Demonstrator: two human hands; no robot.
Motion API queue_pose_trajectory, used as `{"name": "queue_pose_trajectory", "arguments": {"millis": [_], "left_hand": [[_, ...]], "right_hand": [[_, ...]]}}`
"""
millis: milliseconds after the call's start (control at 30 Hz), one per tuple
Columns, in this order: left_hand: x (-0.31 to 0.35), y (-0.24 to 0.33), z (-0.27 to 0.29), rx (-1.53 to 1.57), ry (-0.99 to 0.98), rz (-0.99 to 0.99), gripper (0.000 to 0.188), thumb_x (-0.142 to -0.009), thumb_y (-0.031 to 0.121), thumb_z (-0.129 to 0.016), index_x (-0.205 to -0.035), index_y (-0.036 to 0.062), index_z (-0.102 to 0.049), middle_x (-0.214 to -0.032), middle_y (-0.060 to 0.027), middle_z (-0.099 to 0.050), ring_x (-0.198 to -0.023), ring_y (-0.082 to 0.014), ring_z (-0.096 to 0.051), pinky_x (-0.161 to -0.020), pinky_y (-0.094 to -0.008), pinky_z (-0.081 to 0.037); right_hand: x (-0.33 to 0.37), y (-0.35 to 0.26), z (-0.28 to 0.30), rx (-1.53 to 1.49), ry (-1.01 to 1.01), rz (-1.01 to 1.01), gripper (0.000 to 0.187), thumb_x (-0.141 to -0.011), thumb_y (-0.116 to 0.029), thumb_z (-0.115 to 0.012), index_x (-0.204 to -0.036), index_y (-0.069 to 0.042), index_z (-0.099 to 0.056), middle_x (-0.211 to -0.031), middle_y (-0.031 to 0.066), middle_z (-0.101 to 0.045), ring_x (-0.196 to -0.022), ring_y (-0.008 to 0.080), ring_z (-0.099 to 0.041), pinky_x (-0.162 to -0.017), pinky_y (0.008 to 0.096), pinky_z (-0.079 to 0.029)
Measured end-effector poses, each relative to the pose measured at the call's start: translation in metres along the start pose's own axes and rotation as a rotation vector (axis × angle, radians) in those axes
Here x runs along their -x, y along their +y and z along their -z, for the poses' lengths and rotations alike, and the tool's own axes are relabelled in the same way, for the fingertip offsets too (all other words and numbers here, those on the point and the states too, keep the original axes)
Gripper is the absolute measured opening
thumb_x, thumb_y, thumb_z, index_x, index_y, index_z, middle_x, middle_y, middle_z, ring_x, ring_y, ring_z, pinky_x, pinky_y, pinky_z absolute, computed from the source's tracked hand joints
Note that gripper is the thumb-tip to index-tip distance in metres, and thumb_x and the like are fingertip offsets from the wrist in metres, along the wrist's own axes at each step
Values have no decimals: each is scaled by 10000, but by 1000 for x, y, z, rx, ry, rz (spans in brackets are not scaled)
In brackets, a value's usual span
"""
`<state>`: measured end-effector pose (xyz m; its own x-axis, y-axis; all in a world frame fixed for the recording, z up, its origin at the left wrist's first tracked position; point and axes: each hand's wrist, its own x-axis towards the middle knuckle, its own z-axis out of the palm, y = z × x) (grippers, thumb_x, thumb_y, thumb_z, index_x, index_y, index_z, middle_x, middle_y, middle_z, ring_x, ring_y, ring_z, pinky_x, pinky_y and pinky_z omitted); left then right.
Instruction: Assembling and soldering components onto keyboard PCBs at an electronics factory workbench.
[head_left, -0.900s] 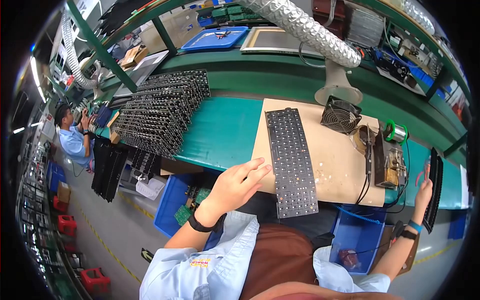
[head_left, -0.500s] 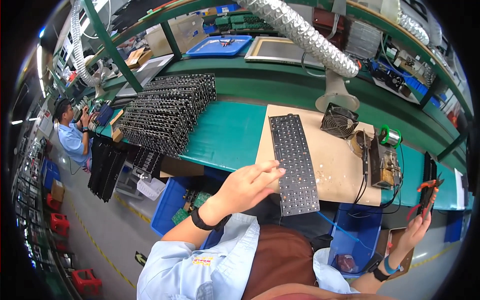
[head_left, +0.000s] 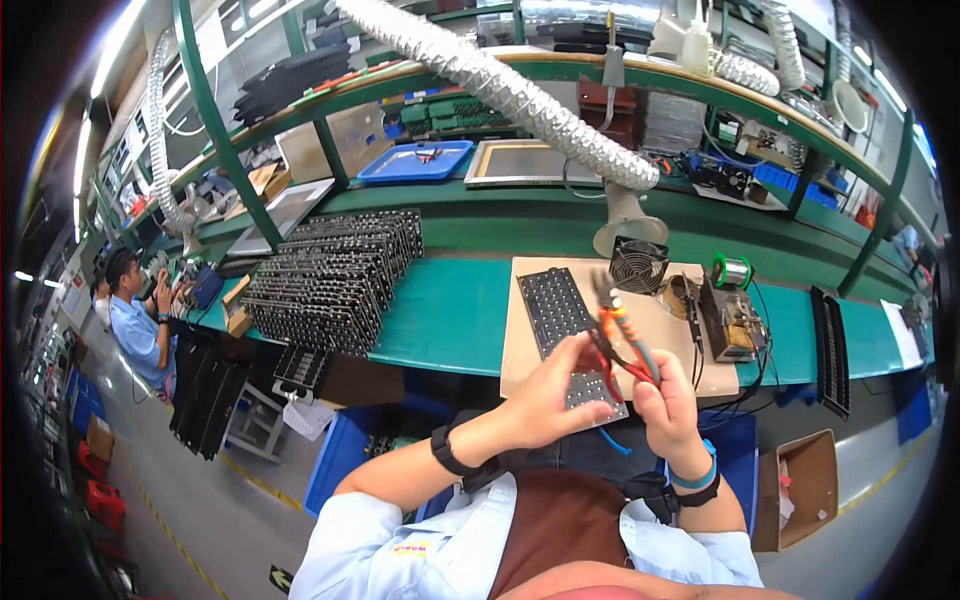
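A pair of pliers [head_left: 606, 325] with red and orange handles is held over the lower part of a black circuit board, jaws pointing up and away from me. My right hand [head_left: 668, 408] grips the handles from the right. My left hand [head_left: 545, 402] is on the other side, thumb and fingers apart, fingertips close to a red handle; whether they touch it I cannot tell. The black board [head_left: 553, 303], dotted with rows of small light parts, lies on a brown sheet [head_left: 520, 372], its near end partly covered by my left hand and the pliers.
Many similar boards [head_left: 330, 280] stand in rows on the green bench at left. Behind the sheet are a fan [head_left: 638, 266], a solder spool [head_left: 732, 271] and a soldering station [head_left: 733, 325]. An exhaust duct [head_left: 520, 100] hangs above. A co-worker [head_left: 142, 320] sits far left.
My right hand has brought the pliers from the far right to above the board. My left hand has left the board's edge and come near the pliers. The view has shifted.
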<state>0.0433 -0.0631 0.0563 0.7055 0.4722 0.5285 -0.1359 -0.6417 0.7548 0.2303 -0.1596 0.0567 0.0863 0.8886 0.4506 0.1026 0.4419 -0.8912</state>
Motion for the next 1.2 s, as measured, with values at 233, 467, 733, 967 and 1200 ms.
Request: {"name": "queue_pose_trajectory", "arguments": {"millis": [233, 467, 733, 967, 1200], "left_hand": [[16, 9, 3, 293, 193, 242, 496, -936, 134, -617, -1324, -33, -357, -995, -127, -619, -887, -181, -644, -788, -305, -527], [-6, 40, 9, 112, 211, 330, 331, -965, 105, -559, -1241, -27, -432, -829, -38, -599, -663, -101, -586, -630, -251, -503], [-62, 74, 62, 32, 291, 193, 189, -996, 133, -497, -1162, 43, -506, -726, 60, -496, -568, -9, -447, -482, -182, -362], [-211, 113, 176, -895, 545, -11, 263, -973, 250, -556, -924, -2, -611, -676, -5, -541, -570, -86, -491, -515, -288, -396], [-344, 66, 256, -840, 586, 396, 241, -959, 214, -569, -843, 11, -628, -646, -4, -542, -539, -103, -508, -485, -259, -380]], "right_hand": [[-18, 14, -31, -157, -107, -54, 270, -1024, -235, -471, -1201, -32, -458, -821, -41, -498, -627, 16, -405, -553, 181, -349], [-33, 21, -25, -50, -127, -46, 317, -1032, -300, -467, -1220, -45, -444, -832, -18, -500, -646, 28, -412, -564, 189, -359], [-35, 34, 21, -219, -275, -43, 348, -1019, -193, -492, -1302, 0, -437, -825, 21, -534, -747, 104, -511, -694, 245, -437], [-19, 58, 69, -214, -172, -183, 416, -1019, -269, -497, -1348, -28, -415, -818, 21, -544, -673, 62, -474, -603, 194, -414], [-3, 76, 92, -238, -87, -223, 368, -1016, -224, -495, -1313, -12, -451, -810, 27, -553, -668, 62, -477, -603, 186, -409]]}}
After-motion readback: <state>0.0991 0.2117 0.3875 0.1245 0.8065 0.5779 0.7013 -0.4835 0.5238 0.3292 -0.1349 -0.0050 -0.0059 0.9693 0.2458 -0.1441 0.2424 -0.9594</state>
